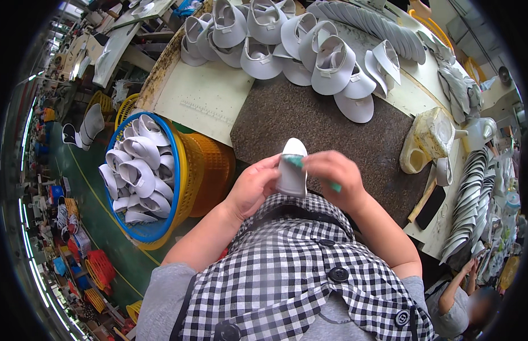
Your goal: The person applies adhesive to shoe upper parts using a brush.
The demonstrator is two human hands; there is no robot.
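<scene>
In front of my apron, my left hand [255, 184] grips a pale grey-white shoe upper [292, 180] by its left edge. The upper is held upright, its rounded white toe end pointing away from me. My right hand [336, 173] is closed on a small green tool [294, 161], which looks brush-like but is smeared by motion. One green end lies across the upper just below the toe; the other shows beneath my palm. On the far side of the table stand several white shoe uppers [263, 58] in a cluster.
A blue-rimmed basket [176, 170] of white uppers sits at my left. On the right are a stained yellowish pot [428, 139] and a wooden-handled black brush [428, 206]. Stacked white pieces [469, 204] line the right edge. A dark brown mat [298, 116] covers the middle. Someone works at lower right.
</scene>
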